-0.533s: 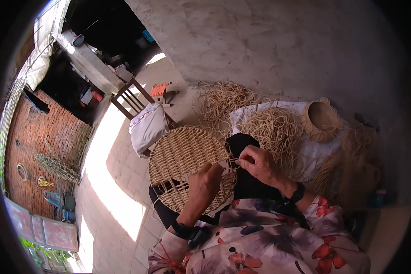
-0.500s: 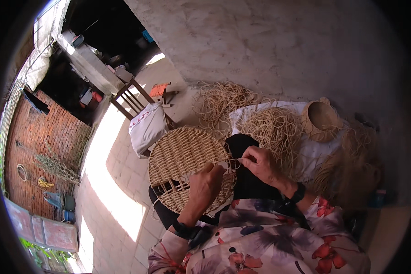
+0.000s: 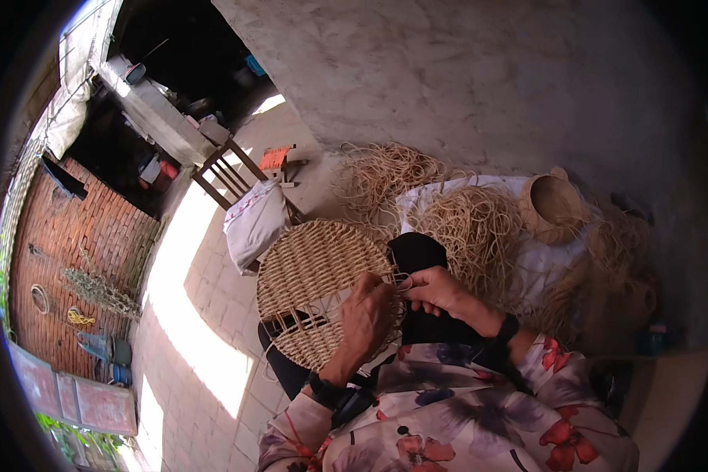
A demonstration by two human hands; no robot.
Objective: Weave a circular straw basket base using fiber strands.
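your left hand (image 3: 366, 313) has closed in on your right hand (image 3: 442, 293) beside one round woven panel (image 3: 315, 267) on your lap. right fingers pinch one strand (image 3: 404, 285); left fingers curl, their hold hidden. one chair (image 3: 250, 160), one basket (image 3: 551, 234) stand beyond.

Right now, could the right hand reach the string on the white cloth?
Probably yes: the string lies close beyond the right hand, with nothing seen between, though it's pinching a strand.
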